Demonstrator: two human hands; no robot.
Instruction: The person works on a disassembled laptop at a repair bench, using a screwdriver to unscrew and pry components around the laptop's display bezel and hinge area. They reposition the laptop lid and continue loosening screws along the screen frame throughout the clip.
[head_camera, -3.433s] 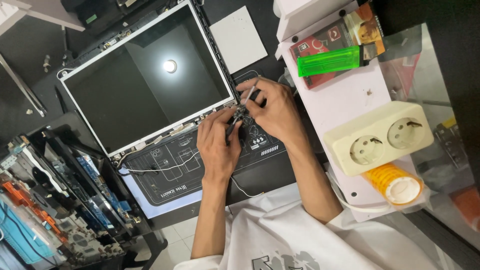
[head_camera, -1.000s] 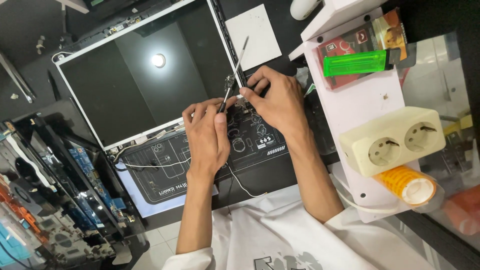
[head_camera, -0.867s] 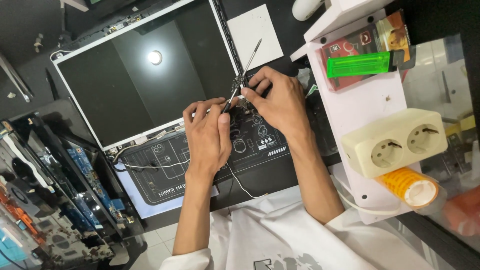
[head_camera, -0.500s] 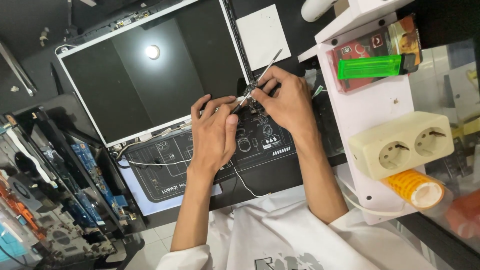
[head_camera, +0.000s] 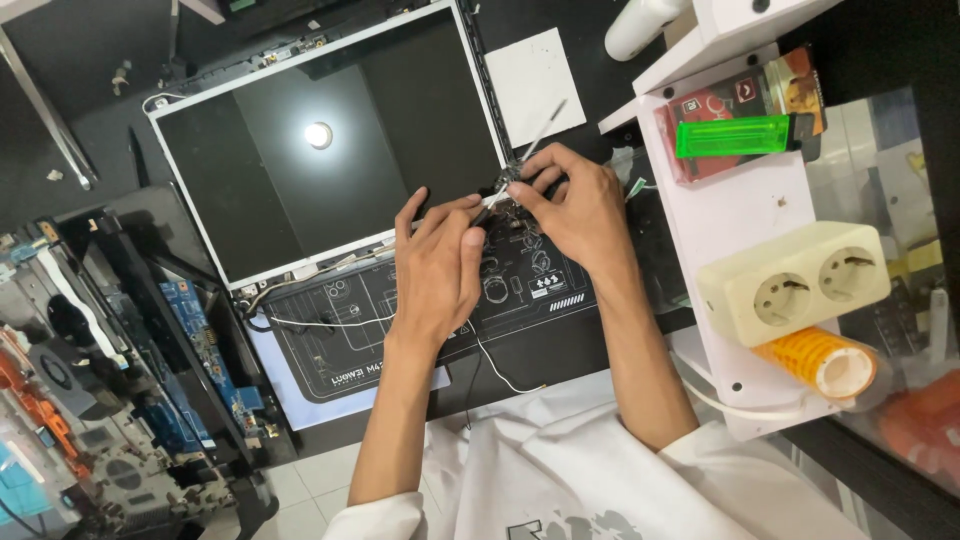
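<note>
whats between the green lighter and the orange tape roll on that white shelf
In the head view, a cream double power socket sits on the white shelf between the green lighter and the orange tape roll, resting right against the roll.

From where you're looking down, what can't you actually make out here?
Head view only:
- The small part at the screen hinge under the right hand: its fingers cover it.
- The tip of the thin tool: hidden between both hands.
- What the left hand pinches: too small to tell.
- The boards at left: cut off by the frame edge.
- The white cylinder at top: cut off by the edge.
</note>
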